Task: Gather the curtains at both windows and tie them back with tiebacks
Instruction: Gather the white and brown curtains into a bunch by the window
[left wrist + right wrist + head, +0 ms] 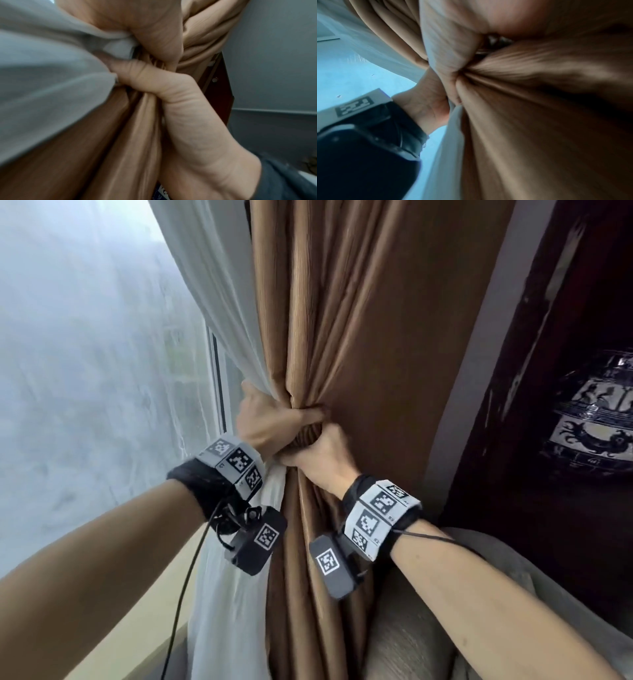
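Curtains (342, 337), fingertips buried in folds

Fingers of both hands (298, 436) buried in brown curtain (359, 320) folds; tieback unseen

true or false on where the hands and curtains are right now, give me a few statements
1. Both hands grip the brown curtain at its gathered waist. True: left hand, right hand.
2. The white sheer curtain hangs to the right of the brown one. False: it hangs on the left, by the window.
3. The right hand hangs idle. False: its fingers curl into the fabric.
4. A patterned vase stands at the right. True.
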Demonstrator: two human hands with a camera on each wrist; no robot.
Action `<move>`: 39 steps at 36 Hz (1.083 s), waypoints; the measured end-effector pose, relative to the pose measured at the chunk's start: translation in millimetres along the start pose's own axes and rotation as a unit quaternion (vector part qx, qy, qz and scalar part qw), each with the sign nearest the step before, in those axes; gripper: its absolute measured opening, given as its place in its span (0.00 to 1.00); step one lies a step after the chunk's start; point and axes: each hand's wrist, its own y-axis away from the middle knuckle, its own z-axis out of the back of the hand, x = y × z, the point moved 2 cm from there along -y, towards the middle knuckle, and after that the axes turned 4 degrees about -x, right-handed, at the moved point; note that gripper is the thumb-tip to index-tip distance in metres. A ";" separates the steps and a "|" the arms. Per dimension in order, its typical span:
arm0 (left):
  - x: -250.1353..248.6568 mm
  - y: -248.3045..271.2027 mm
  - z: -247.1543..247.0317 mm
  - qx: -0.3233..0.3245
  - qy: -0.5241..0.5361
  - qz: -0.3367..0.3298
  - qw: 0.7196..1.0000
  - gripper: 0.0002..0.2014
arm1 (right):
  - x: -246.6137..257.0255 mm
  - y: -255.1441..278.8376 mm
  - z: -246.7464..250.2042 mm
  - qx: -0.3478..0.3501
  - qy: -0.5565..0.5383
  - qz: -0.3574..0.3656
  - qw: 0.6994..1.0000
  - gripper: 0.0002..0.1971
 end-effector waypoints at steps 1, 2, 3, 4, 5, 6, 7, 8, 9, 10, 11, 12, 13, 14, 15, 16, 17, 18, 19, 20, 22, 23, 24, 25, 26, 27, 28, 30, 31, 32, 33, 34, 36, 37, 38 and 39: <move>-1.5 1.2 -0.7 -0.007 -0.001 0.005 1.000 0.55 | -1.4 0.2 3.1 0.008 -0.016 -0.002 1.000 0.34; -4.0 2.6 -2.1 -0.013 0.001 0.007 1.000 0.51 | -3.1 0.2 6.7 0.018 -0.037 -0.008 0.999 0.35; -4.8 1.9 -4.6 -0.018 0.004 0.009 1.000 0.47 | -4.7 0.0 9.8 0.035 -0.066 -0.021 0.997 0.35; -5.8 0.7 -7.1 -0.023 0.002 0.004 1.000 0.42 | -5.8 -0.3 14.8 0.060 -0.100 -0.028 0.993 0.32; -7.2 0.8 -8.6 -0.024 -0.003 0.003 1.000 0.37 | -7.8 -1.3 19.6 0.084 -0.129 -0.038 0.987 0.29; -8.8 1.7 -8.9 -0.021 -0.009 0.008 1.000 0.33 | -10.5 -3.0 23.5 0.105 -0.148 -0.048 0.982 0.27; -9.3 1.9 -9.3 -0.014 -0.015 0.018 1.000 0.31 | -14.9 -6.6 26.2 0.123 -0.170 -0.049 0.977 0.27; -9.1 2.5 -9.8 -0.006 -0.016 0.028 0.999 0.28 | -20.8 -10.1 27.5 0.134 -0.200 -0.052 0.969 0.27; -9.1 3.2 -10.7 0.001 -0.014 0.035 0.999 0.25 | -27.4 -13.9 28.1 0.138 -0.239 -0.057 0.960 0.28; -9.6 3.1 -10.3 0.004 -0.015 0.036 0.999 0.23 | -31.6 -18.1 28.8 0.129 -0.281 -0.067 0.949 0.28; -10.0 3.4 -9.6 0.007 -0.016 0.038 0.999 0.23 | -36.1 -22.5 31.4 0.111 -0.315 -0.081 0.939 0.26; -11.1 4.4 -8.8 0.008 -0.018 0.041 0.999 0.24 | -39.5 -25.4 35.8 0.091 -0.336 -0.110 0.931 0.22; -11.6 4.9 -8.1 0.010 -0.020 0.046 0.999 0.25 | -41.9 -27.5 40.4 0.087 -0.355 -0.134 0.921 0.19; -12.3 5.4 -7.4 0.011 -0.018 0.050 0.999 0.25 | -44.3 -31.0 44.7 0.081 -0.359 -0.155 0.917 0.18; -12.5 5.5 -7.1 0.014 -0.016 0.053 0.998 0.24 | -47.5 -35.5 48.6 0.063 -0.353 -0.164 0.919 0.18; -13.3 6.2 -6.0 0.014 -0.012 0.055 0.998 0.23 | -51.6 -42.4 53.0 0.014 -0.327 -0.166 0.930 0.18; -13.2 5.8 -5.3 0.015 -0.007 0.057 0.998 0.22 | -56.6 -50.3 56.9 -0.054 -0.306 -0.163 0.936 0.18; -12.8 5.6 -4.1 0.015 -0.003 0.059 0.998 0.23 | -61.4 -56.9 62.2 -0.131 -0.281 -0.159 0.937 0.19; -11.6 4.2 -3.6 0.013 0.002 0.060 0.998 0.23 | -66.4 -62.9 67.5 -0.206 -0.240 -0.152 0.936 0.20; -10.6 3.2 -2.8 0.009 0.009 0.057 0.998 0.24 | -72.0 -69.3 72.3 -0.256 -0.191 -0.151 0.936 0.23; -7.1 -0.5 -2.3 -0.005 0.028 0.050 0.998 0.34 | -88.8 -85.6 76.8 -0.276 -0.127 -0.166 0.938 0.35; -4.7 -1.9 -2.6 -0.009 0.032 0.050 0.998 0.38 | -100.3 -95.7 75.3 -0.258 -0.114 -0.172 0.944 0.45; -3.1 -2.5 -2.5 -0.011 0.032 0.046 0.998 0.40 | -118.4 -109.0 72.0 -0.228 -0.104 -0.186 0.950 0.58; -0.9 -3.4 -3.3 -0.010 0.032 0.047 0.998 0.41 | -152.4 -132.8 67.9 -0.200 -0.095 -0.197 0.955 0.70; 1.0 -4.3 -3.7 -0.007 0.033 0.046 0.998 0.42 | -188.1 -158.5 64.2 -0.182 -0.082 -0.220 0.955 0.79; 2.3 -4.4 -4.0 -0.004 0.038 0.046 0.998 0.43 | -217.1 -178.9 61.7 -0.167 -0.078 -0.241 0.953 0.82; 3.6 -4.9 -4.3 -0.002 0.042 0.046 0.998 0.45 | -238.0 -195.1 59.6 -0.156 -0.083 -0.250 0.952 0.84; 5.0 -6.4 -4.5 0.000 0.044 0.044 0.998 0.45 | -234.2 -199.4 59.2 -0.099 -0.104 -0.252 0.957 0.81; 5.5 -7.5 -4.4 0.002 0.044 0.042 0.998 0.47 | -228.7 -199.2 58.5 -0.070 -0.112 -0.255 0.958 0.78; 5.5 -8.8 -4.2 0.003 0.045 0.039 0.998 0.49 | -213.2 -190.5 57.5 -0.054 -0.116 -0.255 0.958 0.76; 5.4 -10.0 -3.5 0.003 0.045 0.040 0.998 0.52 | -214.6 -194.0 55.5 -0.044 -0.127 -0.255 0.958 0.74; 5.7 -11.4 -2.8 0.001 0.044 0.037 0.998 0.54 | -207.4 -191.7 52.9 -0.037 -0.140 -0.249 0.958 0.72; 7.0 -14.0 -1.4 -0.003 0.043 0.030 0.999 0.55 | -182.7 -180.8 44.3 -0.010 -0.170 -0.246 0.954 0.65; 7.1 -15.5 -0.2 -0.007 0.039 0.029 0.999 0.54 | -175.6 -179.0 39.2 0.015 -0.179 -0.243 0.953 0.61; 7.8 -17.2 0.9 -0.010 0.034 0.031 0.999 0.53 | -169.1 -176.1 33.5 0.043 -0.185 -0.241 0.952 0.57; 8.1 -18.0 2.1 -0.012 0.030 0.041 0.999 0.52 | -169.3 -178.4 26.7 0.057 -0.200 -0.242 0.948 0.59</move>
